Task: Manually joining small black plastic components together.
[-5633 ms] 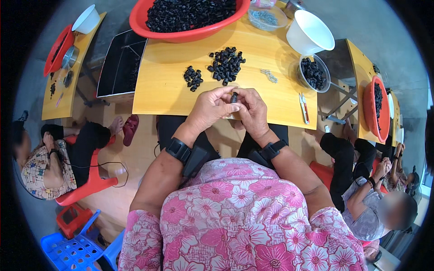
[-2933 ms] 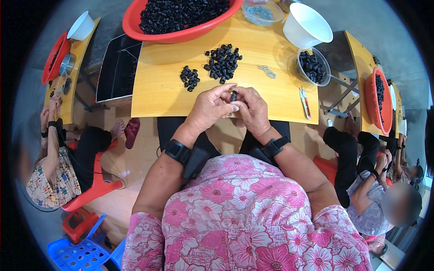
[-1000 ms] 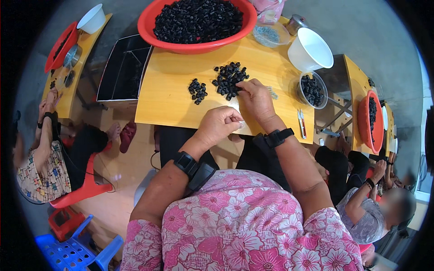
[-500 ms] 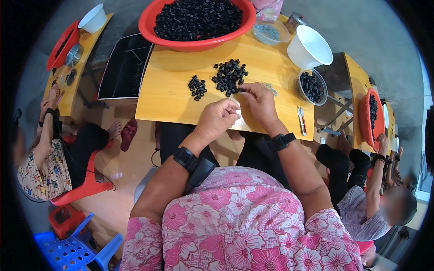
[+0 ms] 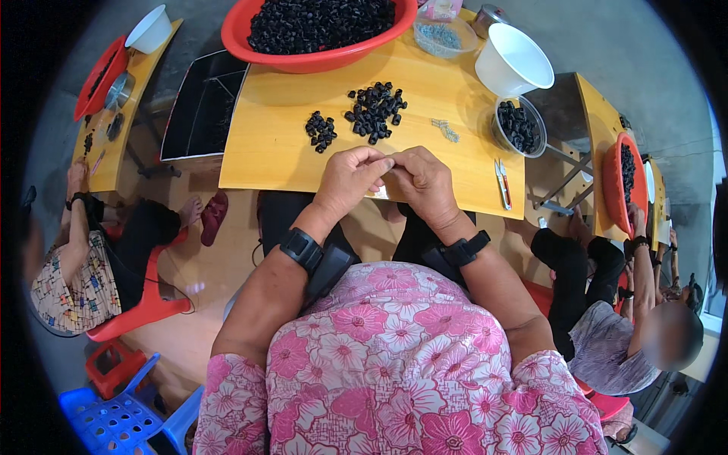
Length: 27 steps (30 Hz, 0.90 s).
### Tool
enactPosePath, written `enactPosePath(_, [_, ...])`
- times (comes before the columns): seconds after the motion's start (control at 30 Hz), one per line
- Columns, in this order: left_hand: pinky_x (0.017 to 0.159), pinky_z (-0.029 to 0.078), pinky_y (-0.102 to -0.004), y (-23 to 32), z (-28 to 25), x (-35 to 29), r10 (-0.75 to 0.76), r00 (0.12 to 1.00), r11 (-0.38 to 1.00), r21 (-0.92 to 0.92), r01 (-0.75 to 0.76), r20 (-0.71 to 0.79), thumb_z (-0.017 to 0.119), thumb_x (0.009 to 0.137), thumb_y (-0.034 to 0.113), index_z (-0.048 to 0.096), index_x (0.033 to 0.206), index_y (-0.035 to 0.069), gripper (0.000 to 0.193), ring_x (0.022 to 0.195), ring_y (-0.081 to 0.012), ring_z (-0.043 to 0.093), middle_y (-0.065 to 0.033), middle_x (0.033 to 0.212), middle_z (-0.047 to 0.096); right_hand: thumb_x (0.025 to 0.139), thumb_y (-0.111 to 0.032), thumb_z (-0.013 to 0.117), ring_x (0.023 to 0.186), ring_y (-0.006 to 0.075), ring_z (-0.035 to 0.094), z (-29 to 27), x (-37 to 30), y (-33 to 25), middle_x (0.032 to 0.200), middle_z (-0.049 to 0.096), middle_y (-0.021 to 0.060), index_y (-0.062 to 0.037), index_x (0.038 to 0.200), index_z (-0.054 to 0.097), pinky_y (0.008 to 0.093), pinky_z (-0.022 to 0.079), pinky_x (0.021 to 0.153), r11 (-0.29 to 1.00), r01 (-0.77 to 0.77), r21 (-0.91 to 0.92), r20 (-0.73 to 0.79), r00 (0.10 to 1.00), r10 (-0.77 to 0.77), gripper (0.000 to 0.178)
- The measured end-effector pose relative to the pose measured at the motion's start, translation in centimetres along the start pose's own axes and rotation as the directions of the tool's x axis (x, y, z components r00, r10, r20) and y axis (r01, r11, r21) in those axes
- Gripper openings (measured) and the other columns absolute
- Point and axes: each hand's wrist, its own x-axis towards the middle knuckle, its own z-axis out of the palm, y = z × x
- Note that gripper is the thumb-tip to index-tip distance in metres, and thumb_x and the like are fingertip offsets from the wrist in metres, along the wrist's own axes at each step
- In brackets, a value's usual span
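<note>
My left hand (image 5: pixel 351 180) and my right hand (image 5: pixel 422 182) meet fingertip to fingertip above the near edge of the yellow table (image 5: pixel 273 163). The fingers of both are pinched together, and whatever sits between them is too small or too hidden to name. Just beyond my hands lies a larger pile of small black plastic parts (image 5: pixel 377 112). A smaller pile of the same parts (image 5: pixel 321 132) is left of it. Right of the larger pile is a little heap of tiny silvery pieces (image 5: pixel 446 130), perhaps springs. Orange-handled thread snips (image 5: pixel 503 184) lie near the right edge.
At the back stands a red basin (image 5: pixel 326 54) full of black parts. A clear tub of bluish-silver pieces (image 5: pixel 437 39), a white bucket (image 5: pixel 516 61) and a clear bowl of black parts (image 5: pixel 520 127) line the right. A black-lined box (image 5: pixel 199 106) adjoins the left. Co-workers sit both sides.
My right hand has left the larger black pile and come back toward me, meeting my left hand. The whole view has shifted slightly.
</note>
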Motion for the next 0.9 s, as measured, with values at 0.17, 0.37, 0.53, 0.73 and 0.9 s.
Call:
enactPosePath(0.17, [0.066, 0.052, -0.0205, 0.3, -0.6, 0.0, -0.099, 0.994, 0.995, 0.009, 0.099, 0.043, 0.064, 0.092, 0.014, 0.067, 0.105, -0.001, 0.020, 0.070, -0.0066, 0.060, -0.0028, 0.088, 0.067, 0.078, -0.004, 0.072, 0.074, 0.0174, 0.064, 0.6, -0.1, 0.2, 0.084, 0.065, 0.0089, -0.0037, 0.095, 0.071, 0.0283, 0.051, 0.067, 0.930, -0.259, 0.260, 0.007, 0.964, 0.266, 0.017])
enactPosePath(0.37, [0.065, 0.051, -0.0200, 0.2, -0.5, 0.1, -0.079, 0.995, 0.996, -0.027, 0.081, 0.065, 0.064, 0.091, 0.011, 0.067, 0.106, -0.001, 0.019, 0.069, -0.0059, 0.059, -0.0018, 0.087, 0.067, 0.080, -0.001, 0.071, 0.076, 0.0124, 0.063, 0.5, -0.4, 1.1, 0.085, 0.065, 0.0052, -0.0022, 0.095, 0.072, 0.0251, 0.052, 0.069, 0.822, -0.374, 0.430, 0.062, 0.920, 0.386, 0.015])
enactPosePath(0.53, [0.065, 0.050, -0.0197, 0.4, -0.5, 0.2, -0.080, 0.993, 0.997, -0.007, 0.081, 0.081, 0.064, 0.090, 0.009, 0.066, 0.102, -0.002, 0.016, 0.069, -0.0054, 0.059, -0.0011, 0.085, 0.065, 0.080, 0.001, 0.068, 0.075, 0.0137, 0.063, 0.2, -0.1, 1.0, 0.084, 0.066, 0.0063, -0.0029, 0.095, 0.073, 0.0258, 0.052, 0.069, 0.783, -0.382, 0.490, 0.082, 0.915, 0.395, 0.016])
enactPosePath(0.73, [0.064, 0.050, -0.0195, -0.4, -0.4, 0.0, -0.058, 0.994, 0.998, 0.000, 0.058, 0.095, 0.065, 0.088, 0.004, 0.064, 0.098, -0.002, 0.011, 0.069, -0.0048, 0.058, -0.0006, 0.083, 0.064, 0.079, 0.001, 0.069, 0.075, 0.0189, 0.064, -0.9, 0.0, 1.3, 0.082, 0.066, 0.0098, -0.0042, 0.091, 0.073, 0.0280, 0.051, 0.068, 0.985, -0.112, 0.133, -0.074, 0.990, 0.123, 0.014])
enactPosePath(0.9, [0.062, 0.051, -0.0204, -0.4, -0.1, 0.1, -0.031, 0.993, 0.998, 0.052, 0.026, 0.114, 0.066, 0.088, 0.004, 0.064, 0.099, -0.003, 0.013, 0.068, -0.0049, 0.058, -0.0008, 0.082, 0.063, 0.079, -0.006, 0.067, 0.072, 0.0334, 0.061, -3.7, 0.2, 3.0, 0.078, 0.062, 0.0164, -0.0029, 0.084, 0.067, 0.0399, 0.049, 0.065, 0.942, -0.301, -0.150, -0.318, 0.917, 0.242, 0.006])
